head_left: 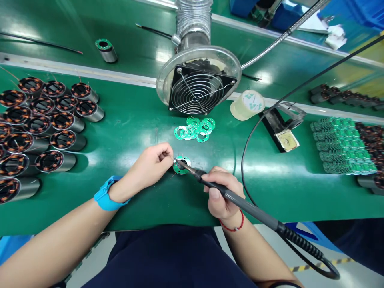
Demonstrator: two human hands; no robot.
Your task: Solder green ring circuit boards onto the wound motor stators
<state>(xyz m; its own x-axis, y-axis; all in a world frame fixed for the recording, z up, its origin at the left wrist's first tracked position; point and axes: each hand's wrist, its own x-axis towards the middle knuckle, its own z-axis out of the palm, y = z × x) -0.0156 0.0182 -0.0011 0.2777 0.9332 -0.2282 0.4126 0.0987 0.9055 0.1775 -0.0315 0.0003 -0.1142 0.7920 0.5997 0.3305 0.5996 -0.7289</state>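
My right hand (224, 192) is wrapped round a soldering iron (252, 210), whose tip rests at the ring-shaped green circuit board (177, 168) in the middle of the bench. That board lies on top of a round part that is mostly hidden below it. At the board's left edge, the thumb and forefinger of my left hand (156, 164) are pinched together close to the iron's tip. Whatever they hold is too small to name. Thin wire ends stick out around the board.
Several loose green rings (192, 131) lie under a fume fan (196, 94). Wound metal cylinders (64, 162) crowd the left. Rightward are a tape roll (247, 106), an iron stand (274, 128), stacked boards (345, 154) and the iron's black cable (243, 160).
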